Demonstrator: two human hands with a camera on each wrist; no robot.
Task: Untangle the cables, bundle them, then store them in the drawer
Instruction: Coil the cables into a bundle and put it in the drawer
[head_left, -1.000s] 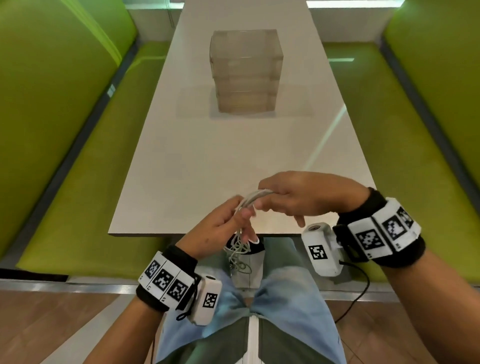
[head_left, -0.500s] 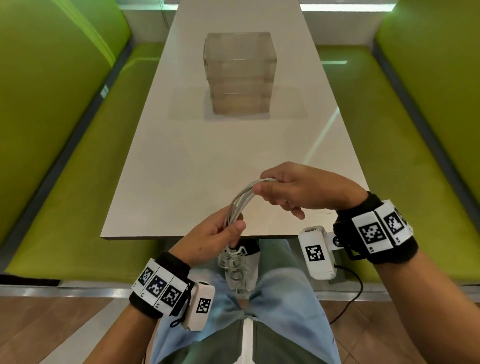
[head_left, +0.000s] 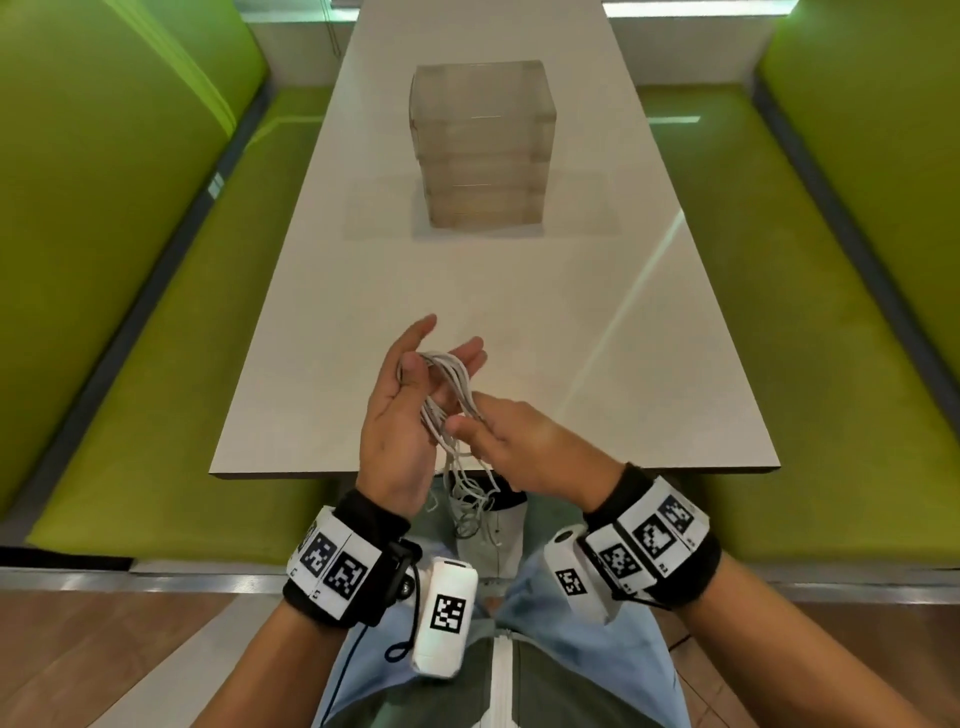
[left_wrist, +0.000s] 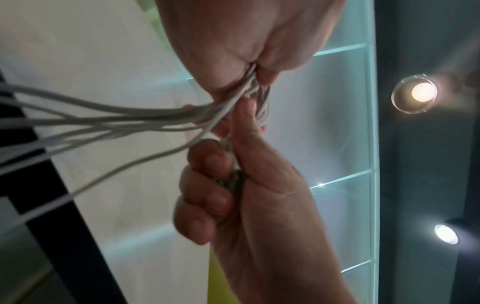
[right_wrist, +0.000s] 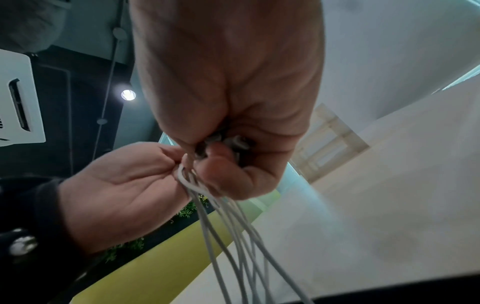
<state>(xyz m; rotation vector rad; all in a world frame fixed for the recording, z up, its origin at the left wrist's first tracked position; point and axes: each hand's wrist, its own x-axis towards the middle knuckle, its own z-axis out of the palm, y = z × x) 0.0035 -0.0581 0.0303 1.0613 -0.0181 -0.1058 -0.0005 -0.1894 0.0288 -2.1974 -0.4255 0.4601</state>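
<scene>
A person sits at the near end of a long pale worktop (head_left: 363, 291) with green benches on either side. On the left, the left hand (head_left: 402, 415) is raised palm-up over the near edge, its first fingers stretched away toward the far end. A hank of thin white cables (head_left: 447, 384) loops round those fingers; from the head view the thumb seems to press the strands, though how tightly is hard to tell. Just to the right, touching it, the right hand (head_left: 524, 447) pinches the same strands between thumb and fingers, the other fingers curled. The hank's long axis runs near to far, from the looped far end at the left fingertips down to loose, snarled tails hanging below the worktop edge over the lap. Both hands are equally close to it; the right looks placed to wind or draw the tails. Well beyond, at the centre of the worktop, stands a clear stack of drawers (head_left: 483, 150), all apparently closed, straight ahead along the hank's axis.
</scene>
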